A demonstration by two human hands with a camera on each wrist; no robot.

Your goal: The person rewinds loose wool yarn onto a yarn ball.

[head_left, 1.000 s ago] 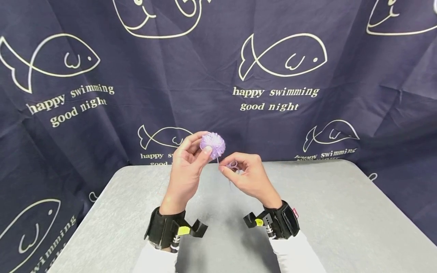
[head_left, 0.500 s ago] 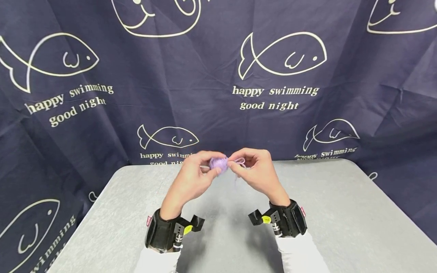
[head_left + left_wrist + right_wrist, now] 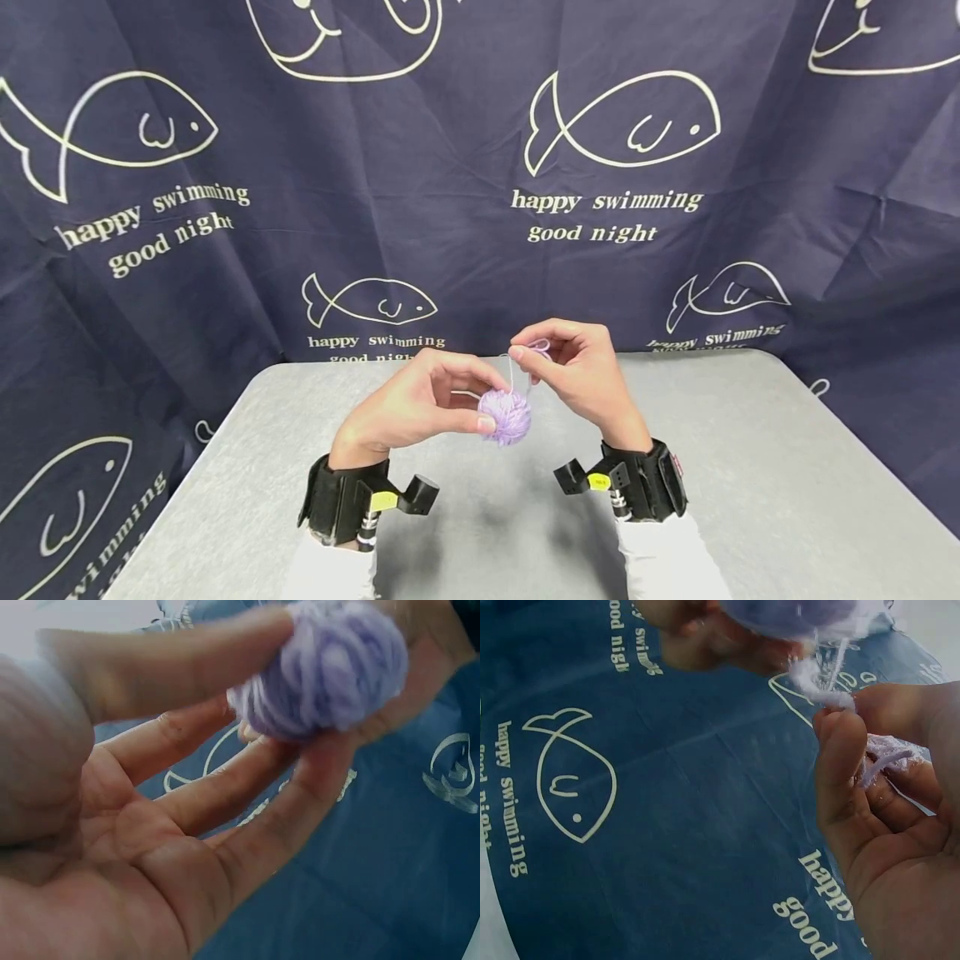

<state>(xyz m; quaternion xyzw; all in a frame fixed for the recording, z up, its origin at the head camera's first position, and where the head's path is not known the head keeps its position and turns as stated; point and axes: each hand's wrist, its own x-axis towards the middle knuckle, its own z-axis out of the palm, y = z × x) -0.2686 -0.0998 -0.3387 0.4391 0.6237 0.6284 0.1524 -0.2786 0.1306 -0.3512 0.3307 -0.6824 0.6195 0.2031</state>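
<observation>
i'm pinching the lilac yarn ball [image 3: 505, 416] in my left hand [image 3: 411, 408] above the grey table [image 3: 750, 467] while my right hand [image 3: 581, 375] pinches its strand [image 3: 512, 372] taut above, mid-winding; next probably needs steady tension.

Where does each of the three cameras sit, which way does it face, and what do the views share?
Head: above and behind, facing forward and down at the grey table; shows both forearms, the left hand and right hand.
Left wrist: below the palm, facing along the fingers at the pompom.
Right wrist: facing along the fingers at the yarn strand they pinch.
Shared: the purple pompom and the fish-print curtain.
</observation>
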